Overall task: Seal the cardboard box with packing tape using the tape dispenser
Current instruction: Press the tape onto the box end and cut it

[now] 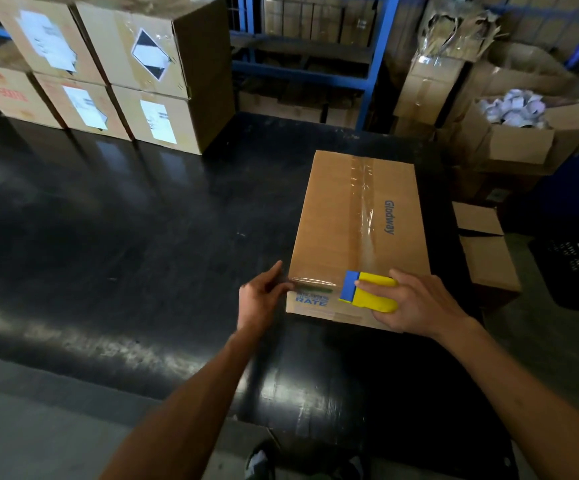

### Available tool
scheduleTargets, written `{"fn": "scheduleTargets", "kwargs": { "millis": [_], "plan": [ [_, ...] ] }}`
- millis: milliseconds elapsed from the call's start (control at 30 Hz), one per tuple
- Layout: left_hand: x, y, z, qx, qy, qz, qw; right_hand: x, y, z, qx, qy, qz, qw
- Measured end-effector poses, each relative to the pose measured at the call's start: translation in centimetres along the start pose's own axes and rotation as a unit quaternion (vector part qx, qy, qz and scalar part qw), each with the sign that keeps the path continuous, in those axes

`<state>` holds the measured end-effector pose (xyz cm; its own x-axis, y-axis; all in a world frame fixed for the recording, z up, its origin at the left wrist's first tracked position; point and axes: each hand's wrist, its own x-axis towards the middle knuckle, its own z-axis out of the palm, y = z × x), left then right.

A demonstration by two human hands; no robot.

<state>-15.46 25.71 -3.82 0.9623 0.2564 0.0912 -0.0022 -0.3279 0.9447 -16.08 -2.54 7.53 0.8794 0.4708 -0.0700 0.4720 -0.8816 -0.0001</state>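
Observation:
A long brown cardboard box [336, 216] lies closed on the black table [125, 237], with clear packing tape [364, 209] running along its top seam. My right hand [416, 303] grips a yellow and blue tape dispenser [367, 291] at the box's near edge. A strip of clear tape stretches from the dispenser leftward along that near edge. My left hand [264, 296] rests at the box's near left corner, fingertips pressing the end of the strip.
Stacked labelled cartons [108, 74] stand at the table's back left. Blue shelving [315, 57] rises behind. To the right are an open carton of white items [520, 112], a smaller box [485, 251] and a black crate [572, 268].

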Motion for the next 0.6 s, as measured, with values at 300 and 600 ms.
{"fn": "scheduleTargets", "kwargs": {
  "millis": [300,600],
  "plan": [
    [5.3,0.0,1.5,0.341,-0.250,0.516,0.745,0.3,0.1,0.4,-0.043,-0.004,0.012,0.999],
    [6.3,-2.1,2.0,0.311,-0.291,0.473,0.771,0.1,-0.2,-0.6,-0.086,-0.019,-0.018,0.996]
  ]
}}
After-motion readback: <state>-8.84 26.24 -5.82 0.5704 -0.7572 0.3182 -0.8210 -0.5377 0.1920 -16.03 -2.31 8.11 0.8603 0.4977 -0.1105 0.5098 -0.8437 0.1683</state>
